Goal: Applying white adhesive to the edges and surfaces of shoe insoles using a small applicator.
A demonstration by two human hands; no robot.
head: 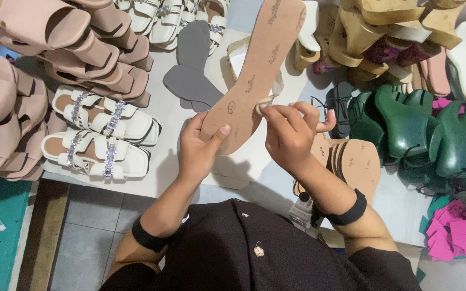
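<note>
Tan insole held over the tabletop in both hands

The tan insole (254,70) stands above the white tabletop (163,113), its heel end near the person and its toe end pointing far and slightly right. The left hand (198,148) is clamped on the heel end from the left, thumb flat on the upper face. The right hand (289,132) sits just right of the heel, fingertips pinched together on a pale strap end (262,102) at the insole's right edge. Both forearms rise from the near edge, each with a black wrist band. A stack of tan soles (351,159) lies just right of the right hand; white sandals (101,134) lie left, grey insole cutouts (190,75) far left, green lasts (427,134) right
</note>
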